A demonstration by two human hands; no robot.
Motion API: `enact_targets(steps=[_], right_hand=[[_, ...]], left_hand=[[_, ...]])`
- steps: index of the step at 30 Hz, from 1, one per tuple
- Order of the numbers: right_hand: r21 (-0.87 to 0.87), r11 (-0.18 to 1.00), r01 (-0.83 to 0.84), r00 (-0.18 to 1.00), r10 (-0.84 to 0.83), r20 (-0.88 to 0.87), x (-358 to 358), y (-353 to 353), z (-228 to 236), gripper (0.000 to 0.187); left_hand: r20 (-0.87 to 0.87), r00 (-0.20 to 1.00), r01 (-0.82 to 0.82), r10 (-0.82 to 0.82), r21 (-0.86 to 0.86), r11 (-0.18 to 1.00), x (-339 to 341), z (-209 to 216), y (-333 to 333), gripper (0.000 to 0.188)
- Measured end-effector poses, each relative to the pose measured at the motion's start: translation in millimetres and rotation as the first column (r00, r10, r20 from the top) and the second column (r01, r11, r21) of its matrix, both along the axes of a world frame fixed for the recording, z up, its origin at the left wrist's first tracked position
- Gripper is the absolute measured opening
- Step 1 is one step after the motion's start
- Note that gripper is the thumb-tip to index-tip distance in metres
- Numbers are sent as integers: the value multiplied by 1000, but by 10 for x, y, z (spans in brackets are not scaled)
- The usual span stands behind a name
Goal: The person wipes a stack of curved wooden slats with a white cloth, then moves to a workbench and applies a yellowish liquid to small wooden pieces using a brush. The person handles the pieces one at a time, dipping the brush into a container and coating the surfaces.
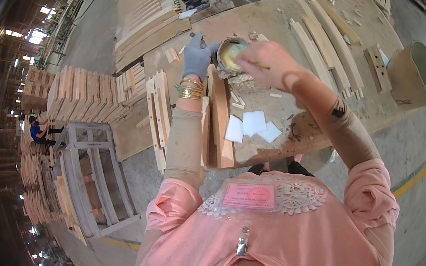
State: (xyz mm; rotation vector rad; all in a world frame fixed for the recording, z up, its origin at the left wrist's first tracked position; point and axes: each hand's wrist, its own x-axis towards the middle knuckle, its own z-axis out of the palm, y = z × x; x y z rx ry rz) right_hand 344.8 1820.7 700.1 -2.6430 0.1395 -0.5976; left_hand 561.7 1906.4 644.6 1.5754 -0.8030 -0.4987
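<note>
A round pot [230,54] with a crusted rim and pale yellowish paste inside stands on the worktable. My left hand [197,59], in a grey-blue glove, is just left of it with fingers stretched out and apart; the thumb side reaches the pot's wall. Over the pot's right edge, my bare right hand [270,65] is closed round a thin stick [261,66], whose lower end is hidden by the fingers and the pot. Below the pot lie white foam pads [253,123] and small wooden dowels [238,100].
Long wooden pieces [321,39] lie on the table [300,131] at the right, near a drilled block [377,69] and a large bucket [415,74]. More boards [220,123] lie by my left forearm. Stacked parts [85,96], a grey frame [101,172] and a seated person [41,132] are at left.
</note>
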Motion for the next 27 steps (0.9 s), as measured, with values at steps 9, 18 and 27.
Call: enact_targets(steps=[9,18,27], right_hand=[[6,999,-35,983,33,180,-10,-27,-59,17],[-40,999,-30,999,31,30,-101,-127,-9,19],[-68,995,-73,995,68,-70,-14,-40,1,21]], left_hand=[[37,999,-28,27,36,999,8,-1,39,20],[101,994,-49,42,68,997,-17,14,24,22],[115,992,-49,44,37,998,-41,6,-22,21]])
